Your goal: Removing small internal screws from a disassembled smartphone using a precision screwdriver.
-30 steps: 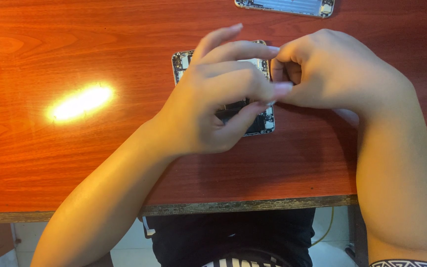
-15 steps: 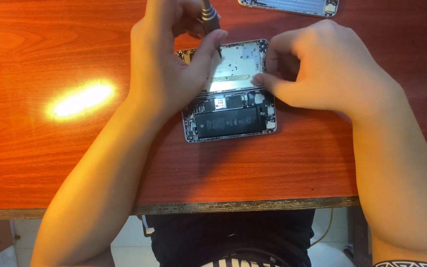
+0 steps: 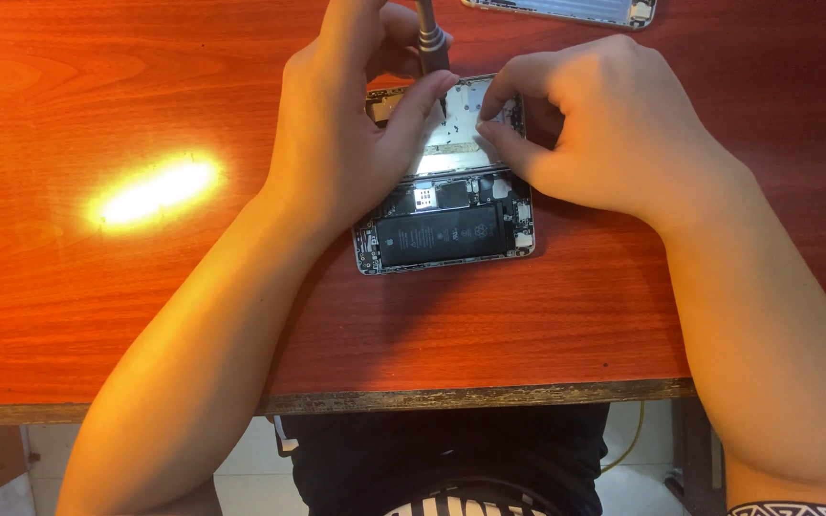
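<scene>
Screwdriver (image 3: 429,38) is now gripped in my left hand (image 3: 346,143), tip down on the opened phone (image 3: 446,205) lying on the table (image 3: 97,287), no longer covered, while my right hand (image 3: 604,134) pinches its plate (image 3: 461,129).

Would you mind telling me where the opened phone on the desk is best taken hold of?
Probably by its two long edges near the battery end: the opened phone lies flat, internals up, so the fingers should pinch the rim from the near side, clear of the left hand, its screwdriver and the right hand at the far end.
</scene>
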